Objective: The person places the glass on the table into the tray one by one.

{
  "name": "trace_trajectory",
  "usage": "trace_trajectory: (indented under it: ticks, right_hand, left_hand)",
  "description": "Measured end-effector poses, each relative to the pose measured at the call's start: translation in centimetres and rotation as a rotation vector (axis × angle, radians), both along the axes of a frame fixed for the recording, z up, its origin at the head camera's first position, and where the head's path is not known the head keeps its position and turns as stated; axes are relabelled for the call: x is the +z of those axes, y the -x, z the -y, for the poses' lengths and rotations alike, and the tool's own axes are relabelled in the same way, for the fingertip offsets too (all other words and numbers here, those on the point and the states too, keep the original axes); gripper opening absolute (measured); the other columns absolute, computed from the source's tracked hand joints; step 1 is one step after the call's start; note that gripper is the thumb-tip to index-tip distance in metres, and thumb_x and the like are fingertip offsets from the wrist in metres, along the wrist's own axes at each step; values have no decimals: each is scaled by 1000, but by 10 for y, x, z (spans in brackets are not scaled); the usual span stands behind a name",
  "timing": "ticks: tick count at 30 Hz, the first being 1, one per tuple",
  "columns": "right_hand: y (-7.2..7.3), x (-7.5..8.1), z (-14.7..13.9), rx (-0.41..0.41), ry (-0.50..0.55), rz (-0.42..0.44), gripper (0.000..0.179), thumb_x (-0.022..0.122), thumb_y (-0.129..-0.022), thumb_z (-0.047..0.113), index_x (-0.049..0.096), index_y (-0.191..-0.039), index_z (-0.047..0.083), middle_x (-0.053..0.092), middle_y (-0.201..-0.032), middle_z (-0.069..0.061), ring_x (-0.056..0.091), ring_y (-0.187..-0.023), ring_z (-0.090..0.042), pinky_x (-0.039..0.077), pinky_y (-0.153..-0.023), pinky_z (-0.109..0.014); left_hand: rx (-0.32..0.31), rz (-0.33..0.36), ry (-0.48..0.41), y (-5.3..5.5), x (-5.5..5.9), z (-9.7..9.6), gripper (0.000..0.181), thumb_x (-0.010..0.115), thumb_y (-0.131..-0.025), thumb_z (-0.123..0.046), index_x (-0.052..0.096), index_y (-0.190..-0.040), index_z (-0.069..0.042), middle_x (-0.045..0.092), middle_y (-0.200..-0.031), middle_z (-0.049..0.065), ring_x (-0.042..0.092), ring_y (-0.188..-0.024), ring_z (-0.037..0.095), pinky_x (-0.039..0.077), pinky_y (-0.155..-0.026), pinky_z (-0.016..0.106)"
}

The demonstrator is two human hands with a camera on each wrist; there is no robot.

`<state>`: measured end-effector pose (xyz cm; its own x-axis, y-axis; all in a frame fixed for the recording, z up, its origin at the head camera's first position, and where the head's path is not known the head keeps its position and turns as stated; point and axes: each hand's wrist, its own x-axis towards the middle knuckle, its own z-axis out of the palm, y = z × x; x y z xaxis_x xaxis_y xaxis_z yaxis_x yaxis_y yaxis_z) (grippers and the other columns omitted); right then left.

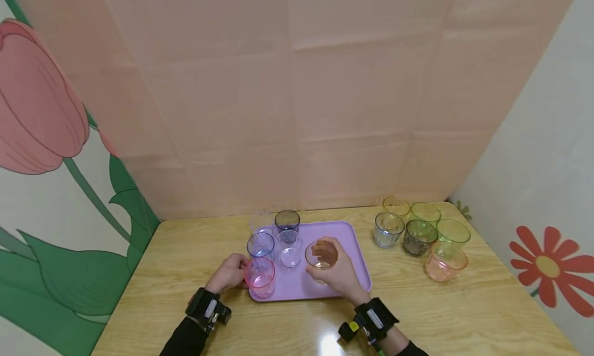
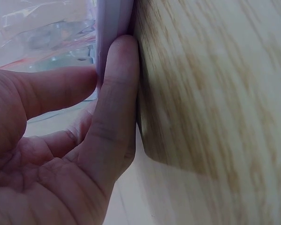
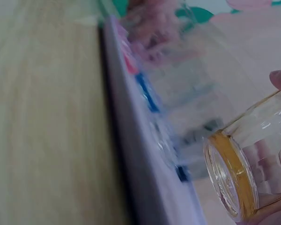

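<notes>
At its left end, my left hand (image 1: 230,271) pinches the rim of the purple tray (image 1: 347,236). The left wrist view shows the thumb on one face of the tray's edge (image 2: 113,21) and a finger on the other. My right hand (image 1: 342,274) holds an amber-tinted glass (image 1: 321,262), its thumb and fingers around the side, over the tray's right half. In the right wrist view the base of the amber glass (image 3: 234,176) is close over the tray. Beside my left hand stands a pink glass (image 1: 261,281) on the tray.
Also on the tray's left half are a blue glass (image 1: 261,246), a clear glass (image 1: 290,250), a dark grey glass (image 1: 287,222) and another clear one behind. Several tinted glasses, including a dark green one (image 1: 419,240), stand together on the wooden table (image 1: 473,304) at right. Walls enclose the back and right.
</notes>
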<state>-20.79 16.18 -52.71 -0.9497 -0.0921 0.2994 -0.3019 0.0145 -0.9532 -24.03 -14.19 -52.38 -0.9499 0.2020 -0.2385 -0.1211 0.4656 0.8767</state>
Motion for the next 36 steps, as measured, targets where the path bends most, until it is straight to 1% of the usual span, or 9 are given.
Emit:
trace_trajectory:
  ticks: [3, 6, 12, 16, 20, 23, 29, 33, 36]
  right_hand:
    - [-2, -5, 8, 25, 19, -10, 68, 85, -71, -8, 48, -129, -6, 65, -118, -26, 64, -109, -32, 57, -98, -42]
    - [-3, -7, 15, 41, 22, 11, 68, 85, -71, -7, 48, -129, -5, 64, -119, -25, 63, -110, -33, 56, -99, -46]
    - [-9, -4, 26, 27, -25, 71, 72, 88, -69, -4, 50, -130, 1, 62, -125, -22, 57, -119, -39, 52, -105, -49]
    - [-12, -6, 31, -1, -65, 113, 76, 90, -67, -2, 51, -132, 5, 61, -122, -19, 57, -117, -41, 52, -104, -50]
    - [-15, -9, 36, 17, -69, 144, 77, 89, -69, -1, 46, -132, 2, 58, -122, -23, 57, -115, -43, 53, -104, -51]
    - [-17, -11, 38, 33, -98, 152, 77, 90, -70, 3, 43, -131, 1, 58, -124, -23, 57, -117, -41, 52, -103, -52]
    - [-17, -14, 40, -8, -138, 159, 82, 92, -67, 7, 46, -134, 4, 57, -127, -22, 57, -118, -39, 51, -104, -52]
    - [-18, -15, 41, -47, -172, 181, 81, 93, -67, 9, 44, -132, 2, 58, -125, -22, 57, -118, -37, 51, -104, -50]
    - [-19, -15, 43, -42, -208, 179, 81, 93, -68, 11, 43, -130, 0, 59, -125, -21, 57, -118, -37, 51, -105, -51]
  left_hand:
    - [-3, -1, -9, 0, -1, 1, 23, 49, -78, 22, 59, -94, 9, 56, -81, 13, 59, -65, 20, 63, -56, 32]
    - [-8, -1, -11, 0, -1, 1, 24, 48, -77, 22, 59, -93, 8, 56, -80, 13, 59, -65, 20, 62, -55, 32]
    - [-18, -4, 9, 1, -2, 2, 21, 51, -79, 20, 60, -93, 8, 57, -80, 12, 59, -67, 19, 62, -56, 31]
    - [-26, -13, 12, 1, -3, 2, 21, 51, -78, 19, 61, -93, 8, 57, -80, 11, 59, -67, 19, 62, -56, 31]
    - [-22, -6, 12, 2, -2, 3, 21, 52, -79, 19, 61, -94, 8, 57, -81, 12, 59, -68, 19, 62, -56, 30]
    - [-19, 0, 13, 3, -1, 2, 20, 53, -80, 18, 61, -94, 7, 57, -81, 11, 59, -68, 19, 62, -57, 30]
    - [-17, -28, 3, 2, 1, 1, 23, 50, -77, 20, 60, -94, 9, 58, -80, 12, 58, -68, 19, 62, -56, 30]
    - [-17, -41, 16, 1, 2, 1, 23, 50, -76, 21, 60, -92, 8, 58, -79, 11, 58, -66, 18, 62, -56, 30]
    - [-18, -44, 29, 1, 2, 1, 22, 50, -76, 20, 61, -91, 8, 59, -78, 11, 58, -66, 17, 61, -56, 30]
